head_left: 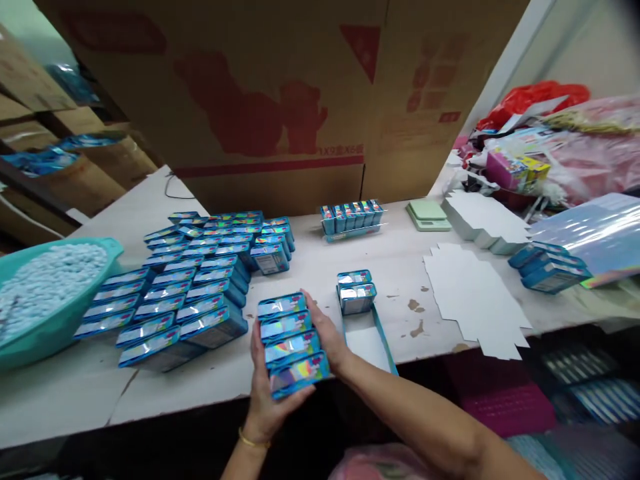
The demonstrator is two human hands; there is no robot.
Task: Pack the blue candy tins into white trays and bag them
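Right now both hands are closed on four boxes (291, 348), blue and shiny-topped, pressed together in one row that runs away from the person, just over the near edge of the table (300, 273). The left hand (266, 403) grips them at the near end, its thumb across the front and its fingers along the left side; a bracelet (253, 440) circles that wrist. The right hand (330, 335) holds the row from the right, fingers reaching towards the far end. Just beside it lies a tray (363, 333), partly hidden by the forearm, with two boxes (357, 293) standing at its far end and bare floor in front of them. Left of the hands a pile of boxes (193, 280) stands in close, uneven rows, and beyond that sits a tub (65, 327) full of pale pellets (57, 273). Farther back, a clear pack (351, 219) with a row of boxes stands before a large carton (280, 87), with a scale (428, 215) to its right. A flat card (473, 300) lies right of the tray, a stack of cards (485, 222) behind it, and three boxes (550, 267) stand near the film (595, 233) at far right.
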